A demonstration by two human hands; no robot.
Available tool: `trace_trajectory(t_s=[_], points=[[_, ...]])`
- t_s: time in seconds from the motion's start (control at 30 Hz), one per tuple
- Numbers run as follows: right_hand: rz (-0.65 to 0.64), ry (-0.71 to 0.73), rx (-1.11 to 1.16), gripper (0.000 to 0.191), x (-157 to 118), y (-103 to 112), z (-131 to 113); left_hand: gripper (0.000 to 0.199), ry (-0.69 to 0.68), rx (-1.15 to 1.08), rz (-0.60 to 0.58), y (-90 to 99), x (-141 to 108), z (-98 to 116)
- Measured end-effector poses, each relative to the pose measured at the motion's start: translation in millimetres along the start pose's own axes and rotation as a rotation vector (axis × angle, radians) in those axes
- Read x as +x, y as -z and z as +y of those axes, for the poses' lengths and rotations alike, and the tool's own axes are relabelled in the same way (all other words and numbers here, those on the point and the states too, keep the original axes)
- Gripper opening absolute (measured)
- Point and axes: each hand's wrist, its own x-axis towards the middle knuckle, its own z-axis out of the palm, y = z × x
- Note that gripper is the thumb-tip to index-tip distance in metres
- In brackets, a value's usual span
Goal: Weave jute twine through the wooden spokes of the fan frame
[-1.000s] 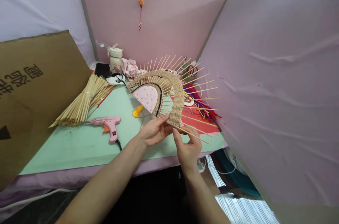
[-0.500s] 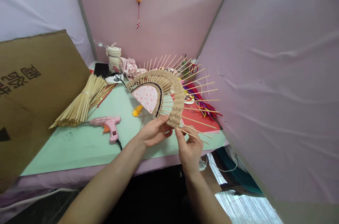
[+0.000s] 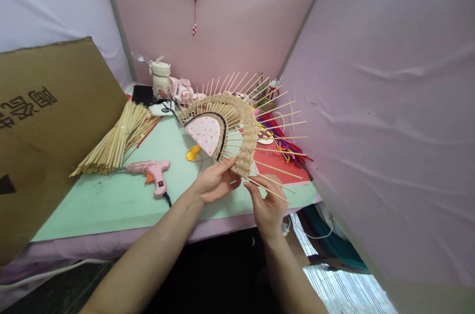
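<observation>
A half-round woven fan (image 3: 248, 143) of tan cord on thin sticks is held up over the table, tilted, its bare stick ends spreading out to the right and back. At its centre is a pink dotted piece (image 3: 205, 133) edged with a black line. My left hand (image 3: 217, 183) grips the fan's near lower edge, thumb on top and fingers underneath. At the lower right end of the woven band, my right hand (image 3: 270, 205) is bent around the outermost sticks, its thumb close to the band's corner. Its fingertips are partly hidden behind the sticks.
On the table (image 3: 111, 210) lie a pink glue gun (image 3: 158, 170), a stick bundle (image 3: 115, 140) and a yellow tassel (image 3: 192, 152). Behind stands a white bottle (image 3: 161, 78). Red paper (image 3: 282, 168) and colourful pipe cleaners (image 3: 285, 143) are at right; cardboard (image 3: 55, 140) stands left.
My right thumb has shifted slightly down from the band's corner. The fan stays in my left hand, nearly unmoved. The whole view has shifted a little.
</observation>
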Motion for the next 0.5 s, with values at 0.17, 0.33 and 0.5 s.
trace_trajectory(t_s=[0.17,0.33,0.5], points=[[0.025,0.093,-0.066,0.005,3,-2,-3,0.017,0.045,0.006,0.020,-2.1,-5,3],[-0.034,0.227,-0.091,0.015,8,2,10,0.013,0.072,0.005,0.041,-2.7,-7,4],[-0.074,0.119,-0.040,0.022,11,10,26,0.012,0.053,-0.069,0.031,-2.2,-7,4]])
